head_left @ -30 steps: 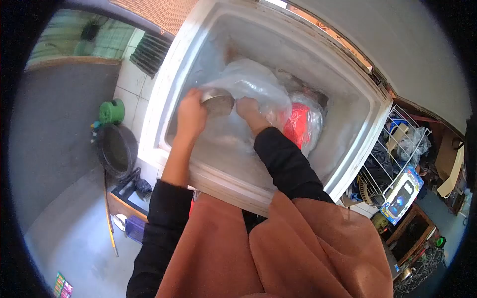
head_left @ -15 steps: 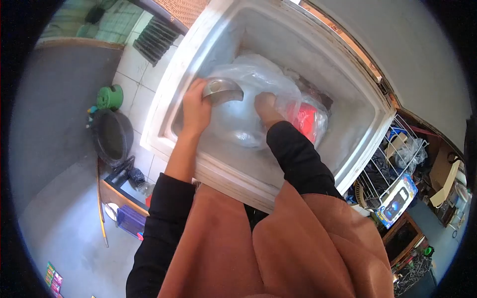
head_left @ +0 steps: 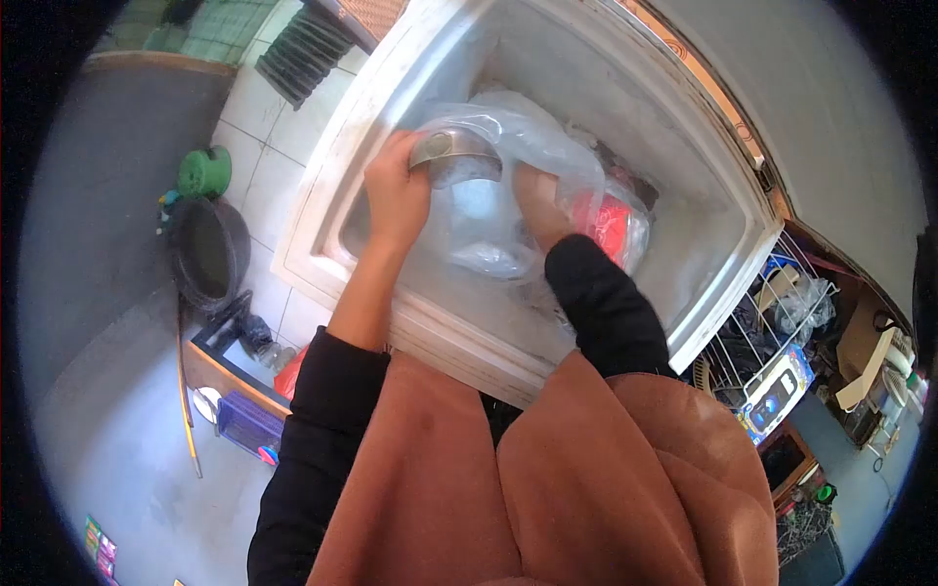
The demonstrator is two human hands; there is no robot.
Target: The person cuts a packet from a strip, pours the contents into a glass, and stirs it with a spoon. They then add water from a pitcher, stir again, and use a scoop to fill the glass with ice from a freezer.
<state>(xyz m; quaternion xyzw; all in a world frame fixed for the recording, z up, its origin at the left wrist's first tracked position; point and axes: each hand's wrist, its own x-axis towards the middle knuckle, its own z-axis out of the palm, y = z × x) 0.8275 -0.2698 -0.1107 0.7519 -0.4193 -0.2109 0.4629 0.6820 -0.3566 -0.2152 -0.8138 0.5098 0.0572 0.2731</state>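
Observation:
My left hand (head_left: 397, 195) is closed on the edge of a metal bowl (head_left: 455, 156), which is tilted over a clear plastic bag (head_left: 489, 259). The bag lies in the white chest freezer (head_left: 322, 186), with something pale inside it. My right hand (head_left: 535, 195) reaches down at the bag, right of the bowl. Its fingers are hidden by the plastic and the bowl, so their grip does not show. A red package (head_left: 603, 223) in clear plastic lies beside my right wrist.
The raised freezer lid (head_left: 801, 107) stands on the right. Below it is a wire rack (head_left: 757, 313) with plastic bags and a boxed item. To the left, a black tub (head_left: 210, 254) and a green plastic stool (head_left: 203, 172) stand on the floor.
The metal bowl in my left hand has shifted right and slightly up, nearer my right hand. My right hand has gone deeper, and its fingers are now out of sight.

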